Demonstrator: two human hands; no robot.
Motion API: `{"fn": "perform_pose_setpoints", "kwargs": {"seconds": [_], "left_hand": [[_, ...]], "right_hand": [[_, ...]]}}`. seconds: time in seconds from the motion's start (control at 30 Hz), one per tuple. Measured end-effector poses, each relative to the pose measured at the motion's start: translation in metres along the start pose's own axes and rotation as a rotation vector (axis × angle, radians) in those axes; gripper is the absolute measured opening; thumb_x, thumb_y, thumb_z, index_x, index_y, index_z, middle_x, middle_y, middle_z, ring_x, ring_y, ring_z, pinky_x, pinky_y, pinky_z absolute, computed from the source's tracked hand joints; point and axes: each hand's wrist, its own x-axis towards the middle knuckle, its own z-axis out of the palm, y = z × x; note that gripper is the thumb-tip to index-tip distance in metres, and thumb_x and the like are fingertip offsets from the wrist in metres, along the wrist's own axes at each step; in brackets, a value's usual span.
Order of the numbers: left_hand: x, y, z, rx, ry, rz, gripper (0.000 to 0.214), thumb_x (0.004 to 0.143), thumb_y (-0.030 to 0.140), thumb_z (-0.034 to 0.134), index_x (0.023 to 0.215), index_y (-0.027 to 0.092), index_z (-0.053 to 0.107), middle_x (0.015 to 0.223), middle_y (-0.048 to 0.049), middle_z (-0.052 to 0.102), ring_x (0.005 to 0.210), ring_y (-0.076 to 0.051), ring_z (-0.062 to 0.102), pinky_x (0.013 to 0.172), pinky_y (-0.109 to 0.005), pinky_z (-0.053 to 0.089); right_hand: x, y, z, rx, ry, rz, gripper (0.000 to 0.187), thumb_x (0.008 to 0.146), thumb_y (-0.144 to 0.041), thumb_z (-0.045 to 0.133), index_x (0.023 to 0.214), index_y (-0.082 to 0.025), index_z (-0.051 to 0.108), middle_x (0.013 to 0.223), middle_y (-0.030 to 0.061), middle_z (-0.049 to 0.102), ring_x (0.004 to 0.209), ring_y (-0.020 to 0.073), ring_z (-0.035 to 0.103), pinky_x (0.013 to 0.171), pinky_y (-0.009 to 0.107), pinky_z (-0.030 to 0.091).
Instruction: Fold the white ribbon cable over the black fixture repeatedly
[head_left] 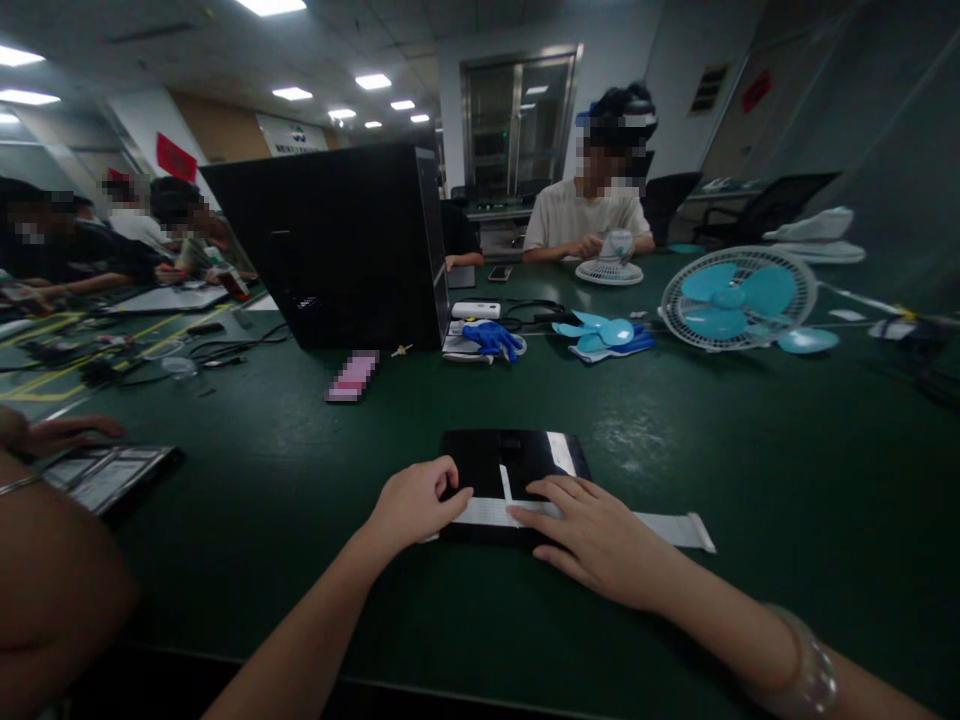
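Observation:
A flat black device [472,460] with a glossy top lies on the green table in front of me. A wide white ribbon cable [486,512] runs across its near part and sticks out to the right, ending in a connector. My left hand [420,502] is at the device's left side, fingers curled and thumb over the left part of the cable. Flat over the device's right side rests my right hand [592,525], its fingers apart and its fingertips touching the cable. A narrow white strip [505,482] stands up from the cable between both hands.
A large black computer case [330,250] stands beyond, with a pink phone [352,376] before it. Blue gloves [491,340], loose blue fan blades [596,332] and a fan [739,298] lie farther right. A neighbour's arm [52,560] reaches in at left; another person sits opposite.

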Motion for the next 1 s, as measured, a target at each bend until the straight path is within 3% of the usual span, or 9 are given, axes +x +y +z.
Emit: {"fn": "perform_pose_setpoints", "kwargs": {"seconds": [0.17,0.37,0.6,0.83,1.0], "left_hand": [[0.000,0.001,-0.003,-0.100,0.078,-0.019,0.033,0.091,0.050,0.046,0.082,0.022,0.062,0.073,-0.0004,0.062,0.065,-0.018,0.056,0.057,-0.025,0.032],[0.003,-0.005,-0.006,-0.172,0.256,-0.051,0.036,0.096,0.047,0.036,0.082,0.022,0.058,0.072,0.0001,0.059,0.068,-0.018,0.056,0.059,-0.025,0.035],[0.006,-0.011,-0.003,-0.196,0.332,-0.030,0.035,0.096,0.047,0.036,0.085,0.021,0.058,0.072,0.0002,0.059,0.067,-0.018,0.056,0.060,-0.026,0.038],[0.007,-0.011,-0.003,-0.151,0.354,-0.015,0.039,0.095,0.050,0.035,0.086,0.021,0.060,0.073,0.0005,0.060,0.067,-0.018,0.057,0.058,-0.026,0.037],[0.005,-0.010,-0.006,-0.164,0.352,-0.007,0.039,0.095,0.050,0.036,0.089,0.021,0.062,0.069,0.0017,0.057,0.061,-0.016,0.053,0.055,-0.025,0.036]], "right_hand": [[0.000,0.001,-0.002,0.085,-0.062,0.031,0.055,0.095,-0.050,0.048,0.147,-0.033,0.042,0.154,0.0092,0.037,0.136,0.0339,0.038,0.106,0.059,0.035],[-0.009,0.020,-0.008,0.182,-0.144,0.149,0.084,0.085,-0.050,0.061,0.155,-0.034,0.018,0.162,0.0073,0.015,0.145,0.0351,0.019,0.114,0.062,0.019],[-0.017,0.041,-0.015,0.247,-0.227,0.241,0.100,0.078,-0.052,0.065,0.157,-0.024,0.010,0.161,0.0099,0.018,0.144,0.0338,0.023,0.117,0.059,0.012],[-0.014,0.035,-0.017,0.213,-0.235,0.295,0.101,0.078,-0.055,0.061,0.157,-0.015,0.012,0.159,0.0125,0.020,0.143,0.0349,0.025,0.118,0.056,0.010],[-0.020,0.054,-0.018,0.117,-0.234,0.418,0.100,0.079,-0.060,0.055,0.156,-0.011,0.015,0.158,0.0154,0.023,0.143,0.0340,0.026,0.118,0.055,0.011]]}}
